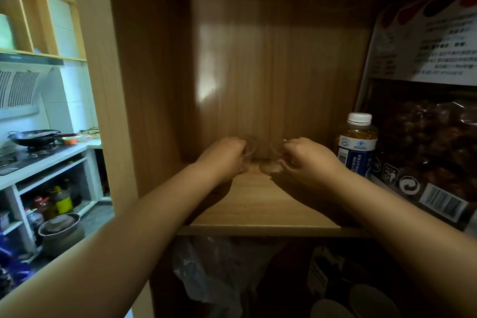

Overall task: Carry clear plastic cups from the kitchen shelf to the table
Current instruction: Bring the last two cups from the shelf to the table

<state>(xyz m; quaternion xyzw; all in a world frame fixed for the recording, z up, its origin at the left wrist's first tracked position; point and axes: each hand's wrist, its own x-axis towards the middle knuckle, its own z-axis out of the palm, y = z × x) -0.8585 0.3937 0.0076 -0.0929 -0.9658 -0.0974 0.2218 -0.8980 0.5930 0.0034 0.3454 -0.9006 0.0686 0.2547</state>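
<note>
Two cups stand deep on the wooden shelf [260,204], side by side near its back wall. The left hand [223,156] has its grip closed around the left cup [249,148]; the right hand [305,160] has its grip closed around the right cup [275,156]. Both cups are clear and faint, so whether they touch the shelf cannot be told. One bottle [356,143] with a white cap stands right of the right hand, and one large bag [423,121] fills the shelf beyond the bottle. Well left of the shelf, one wok [33,137] sits on a stove.

Two bare forearms, no sleeves, hands unadorned
</note>
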